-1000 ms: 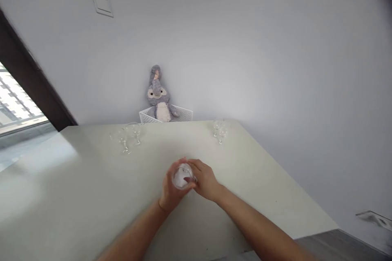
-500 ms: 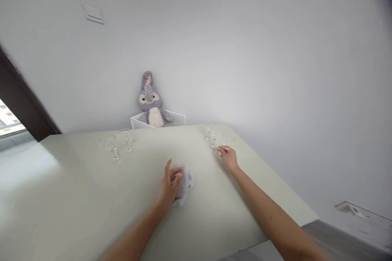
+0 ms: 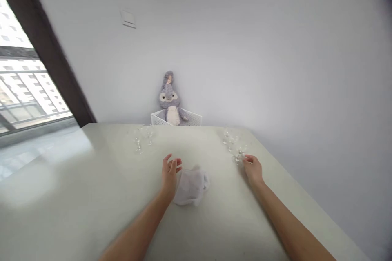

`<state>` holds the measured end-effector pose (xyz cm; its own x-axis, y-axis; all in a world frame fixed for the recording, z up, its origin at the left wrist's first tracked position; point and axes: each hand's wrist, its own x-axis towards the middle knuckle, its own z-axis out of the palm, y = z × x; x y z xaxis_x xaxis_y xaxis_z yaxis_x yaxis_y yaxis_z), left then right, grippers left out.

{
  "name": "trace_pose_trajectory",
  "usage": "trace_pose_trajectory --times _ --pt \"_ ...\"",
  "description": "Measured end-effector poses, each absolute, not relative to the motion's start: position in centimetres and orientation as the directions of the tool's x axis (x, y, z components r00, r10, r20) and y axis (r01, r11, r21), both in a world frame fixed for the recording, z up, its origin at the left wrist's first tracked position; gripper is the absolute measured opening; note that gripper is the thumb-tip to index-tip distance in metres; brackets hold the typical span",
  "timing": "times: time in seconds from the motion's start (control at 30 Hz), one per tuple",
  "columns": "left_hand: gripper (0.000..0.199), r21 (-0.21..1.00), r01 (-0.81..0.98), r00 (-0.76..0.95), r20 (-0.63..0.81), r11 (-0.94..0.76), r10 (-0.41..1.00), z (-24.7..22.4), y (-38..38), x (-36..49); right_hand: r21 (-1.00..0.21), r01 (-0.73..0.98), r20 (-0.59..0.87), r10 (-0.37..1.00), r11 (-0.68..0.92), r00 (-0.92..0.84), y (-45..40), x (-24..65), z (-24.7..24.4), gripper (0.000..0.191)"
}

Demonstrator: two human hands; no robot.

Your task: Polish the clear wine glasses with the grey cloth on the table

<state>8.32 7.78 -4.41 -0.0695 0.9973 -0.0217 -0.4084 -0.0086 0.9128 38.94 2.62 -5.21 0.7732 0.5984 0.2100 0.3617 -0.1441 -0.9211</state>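
My left hand point(image 3: 170, 175) hovers just left of a crumpled pale cloth point(image 3: 190, 187), its fingers loosely curled and apart, with nothing in them. On the right side of the table, my right hand point(image 3: 253, 169) is beside the nearest stemmed glass point(image 3: 240, 153). Its fingertips are at the glass's right edge; whether they still touch is too blurred to tell. Two more clear stemmed glasses, one of them a small glass point(image 3: 226, 134), stand just behind it in a slanting row.
More stemmed glasses point(image 3: 138, 142) stand at the table's far left. Behind the far edge, a grey plush toy point(image 3: 172, 108) sits in a white perforated basket point(image 3: 194, 119) against the wall. The pale table point(image 3: 107, 195) reaches towards a window point(image 3: 27, 85) on the left.
The view has turned left. My right hand has drawn slightly right and back from the nearest glass, which stays standing. My left hand has moved left off the cloth, uncovering it.
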Motion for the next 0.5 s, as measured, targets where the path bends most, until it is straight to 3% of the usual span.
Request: trace_pose_trajectory --times 0.13,0.27,0.37,0.43,0.5 --pt "0.022 0.696 -0.715 -0.288 -0.383 0.069 0.878 -3.3 11.5 6.0 -0.926 0.362 0.182 0.708 -0.11 0.682 0.3 36.8 -3.9 0.027" --pt "0.029 0.635 -0.769 -0.336 -0.495 0.07 0.802 -3.0 14.9 3.8 -0.8 0.595 0.271 0.932 0.079 0.241 -1.1 30.1 -0.8 0.021" --pt "0.026 0.598 -0.8 -0.349 -0.534 0.052 0.77 -3.1 16.0 2.3 -0.468 0.775 0.268 0.904 0.425 -0.334 -2.0 24.4 0.0 0.024" --pt "0.022 0.564 -0.825 -0.328 -0.537 0.041 0.777 -3.0 16.4 1.3 -0.191 0.839 0.198 0.857 0.509 -0.475 -2.2 21.8 -0.8 0.039" --pt "0.025 0.522 -0.852 -0.276 -0.522 0.046 0.807 -2.6 16.7 0.2 -0.006 0.873 0.166 0.861 0.488 -0.48 -1.9 20.4 -2.2 0.039"
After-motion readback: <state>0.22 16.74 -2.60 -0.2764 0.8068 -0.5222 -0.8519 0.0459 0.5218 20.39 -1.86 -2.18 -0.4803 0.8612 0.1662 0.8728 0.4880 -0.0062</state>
